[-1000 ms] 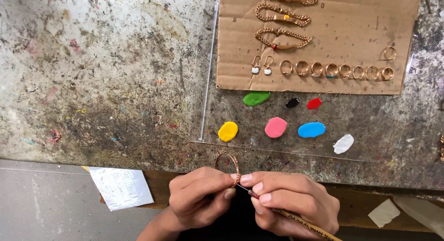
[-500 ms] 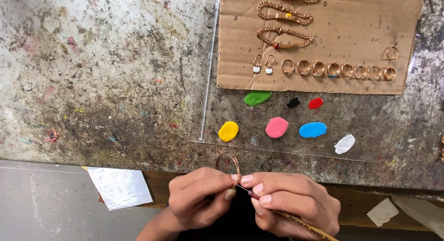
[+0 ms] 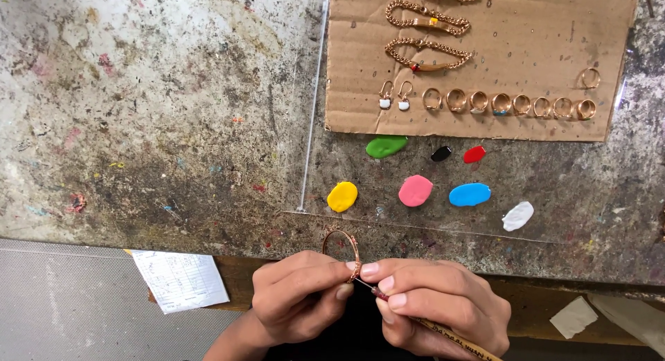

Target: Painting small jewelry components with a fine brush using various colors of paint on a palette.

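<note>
At the counter's (image 3: pixel 173 125) six o'clock edge, left hand (image 3: pixel 298 298) fingers pinch a gold bangle (image 3: pixel 344 249) upright while right hand (image 3: pixel 436 305) fingers press together around a thin brush (image 3: pixel 443 330) touching it.

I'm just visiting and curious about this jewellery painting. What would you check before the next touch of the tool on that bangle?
1. Bangle held firmly: ok, pinched in the fingers of the left hand.
2. Tool gripped: ok, the right hand holds the thin pointed tool like a pen.
3. Tip on the bangle: ok, it meets the rim near the fingertips.
4. Paint on the tip: cannot tell, too small to see.
5. Colours within sight: ok, yellow blob, pink blob and blue blob sit on the clear sheet.
6. Finished pieces out of the way: ok, rings lie on the cardboard.
</note>
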